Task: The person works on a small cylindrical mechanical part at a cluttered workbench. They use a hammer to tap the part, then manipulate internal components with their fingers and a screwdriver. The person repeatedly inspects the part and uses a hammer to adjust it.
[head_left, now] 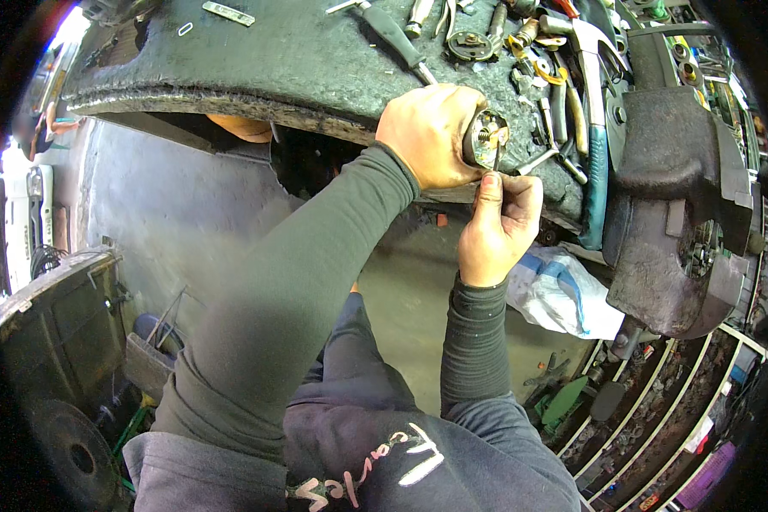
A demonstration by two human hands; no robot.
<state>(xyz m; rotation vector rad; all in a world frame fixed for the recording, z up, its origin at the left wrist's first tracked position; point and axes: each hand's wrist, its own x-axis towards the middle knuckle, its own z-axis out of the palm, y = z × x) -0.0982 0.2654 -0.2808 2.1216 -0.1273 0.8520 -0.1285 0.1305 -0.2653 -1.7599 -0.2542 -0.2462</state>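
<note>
At the near edge of the workbench (pixel 316 68), my left hand (pixel 431 132) is wrapped round a small round metal housing (pixel 486 139). The housing's open face is turned to the right, showing a coil spring and brass-coloured parts inside. Just below that face, my right hand (pixel 497 224) is closed in a pinch, thumb against forefinger. A thin dark sliver rises from its fingertips towards the housing; I cannot make out what it is. A dark-handled screwdriver (pixel 391 36) lies beyond my left hand, its shaft running towards my knuckles.
A claw hammer (pixel 597 162) with a teal handle lies right of my hands, beside pliers and loose parts. Another round metal part (pixel 469 45) sits farther back. A large vise (pixel 666 188) stands at the right, above a slatted rack (pixel 657 418). Below the bench is a white bag (pixel 563 294).
</note>
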